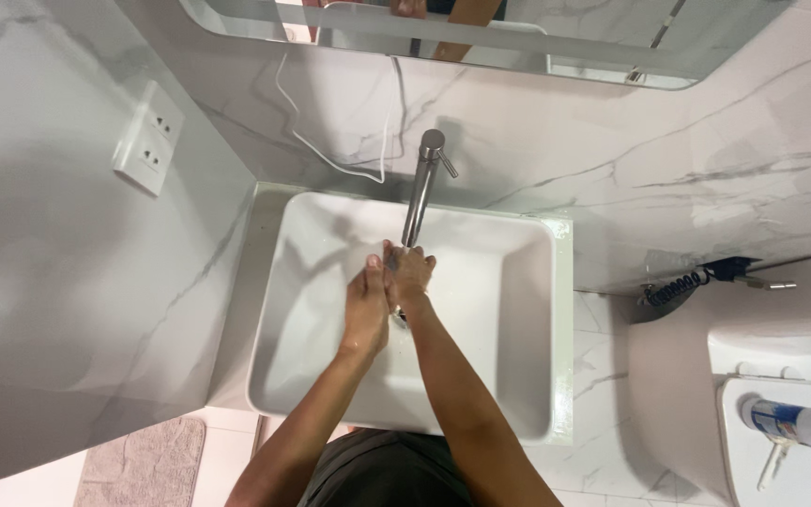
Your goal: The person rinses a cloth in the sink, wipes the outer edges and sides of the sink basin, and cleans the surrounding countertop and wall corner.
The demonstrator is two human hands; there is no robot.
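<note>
White porcelain frames the work: our left hand (366, 305) and right hand (408, 274) are pressed together, fingers loosely closed on each other and holding nothing we can see, at the centre of the basin (312, 376), just under the spout of the steel tap (421, 192) at twelve o'clock. To do it well, we judge, keep both palms beneath the spout and rub over the bowl so nothing splashes out. Any water stream is too faint to make out, and the drain is hidden under our wrists. At four o'clock a spray bottle (795, 422) is cut off; the mirror (481, 38) above is cropped.
</note>
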